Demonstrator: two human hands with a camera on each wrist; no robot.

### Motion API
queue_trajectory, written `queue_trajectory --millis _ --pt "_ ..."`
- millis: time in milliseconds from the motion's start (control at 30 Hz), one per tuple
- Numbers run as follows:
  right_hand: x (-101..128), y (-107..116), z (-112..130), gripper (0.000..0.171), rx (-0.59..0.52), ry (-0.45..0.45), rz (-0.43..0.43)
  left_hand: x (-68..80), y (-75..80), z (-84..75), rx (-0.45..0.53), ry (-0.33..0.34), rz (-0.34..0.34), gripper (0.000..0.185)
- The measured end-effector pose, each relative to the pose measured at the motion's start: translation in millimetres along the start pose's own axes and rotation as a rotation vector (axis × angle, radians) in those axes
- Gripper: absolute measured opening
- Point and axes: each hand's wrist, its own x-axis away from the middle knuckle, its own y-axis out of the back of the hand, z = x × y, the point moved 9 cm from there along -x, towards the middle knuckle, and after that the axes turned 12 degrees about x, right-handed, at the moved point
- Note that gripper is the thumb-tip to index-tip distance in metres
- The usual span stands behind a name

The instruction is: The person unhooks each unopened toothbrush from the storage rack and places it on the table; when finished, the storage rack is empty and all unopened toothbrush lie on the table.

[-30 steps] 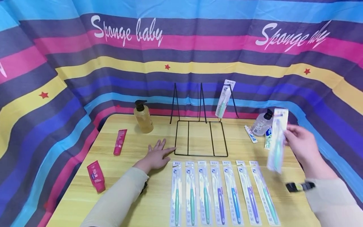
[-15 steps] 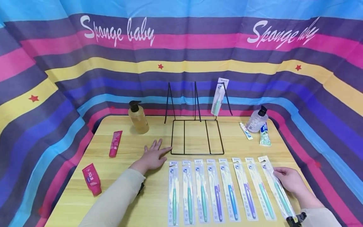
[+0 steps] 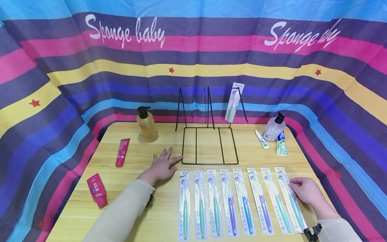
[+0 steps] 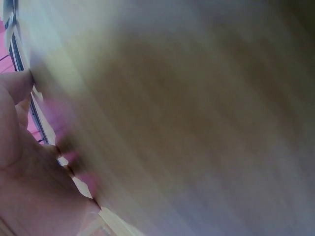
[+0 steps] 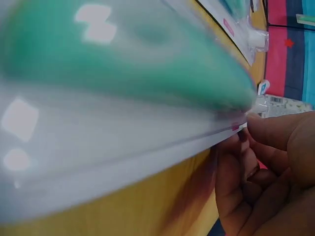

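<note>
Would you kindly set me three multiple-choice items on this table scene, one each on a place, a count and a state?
1. Where is the amber pump bottle?
A. left of the wire rack
B. right of it
C. inside it

2. How many packed toothbrushes lie in the front row?
A. five
B. eight
C. eleven

3. What is the left hand doing?
A. gripping a tube
B. lifting the rack
C. resting flat on the table

Answers:
1. A: the bottle stands at the back, left of the rack.
2. B: eight packs lie side by side.
3. C: its fingers are spread on the wood, while the right hand pinches the rightmost pack.
</note>
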Motion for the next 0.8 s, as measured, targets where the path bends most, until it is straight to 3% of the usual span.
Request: queue_trajectory --millis 200,367,600,667,800 --pt "-5 10 8 0.032 0.024 0.015 0.012 0.7 2.3 -1.2 -0.002 -0.001 -0.006 0.055" --pt "-19 49 33 0.036 -0.015 0.085 -0.107 1.6 3.3 -0.4 0.002 -0.003 -0.009 0.055" --pt "-60 130 128 0.03 -0.16 0.249 -0.404 2.5 3.9 0.1 0.007 -0.005 -0.013 0.054" --pt "-75 143 159 0.032 -0.229 0.276 -0.418 1.7 2.8 1.7 0.007 -0.006 -0.017 0.054" --pt "-110 149 208 0.045 -0.415 0.243 -0.334 0.1 1.0 0.6 0.0 0.0 -0.013 0.054"
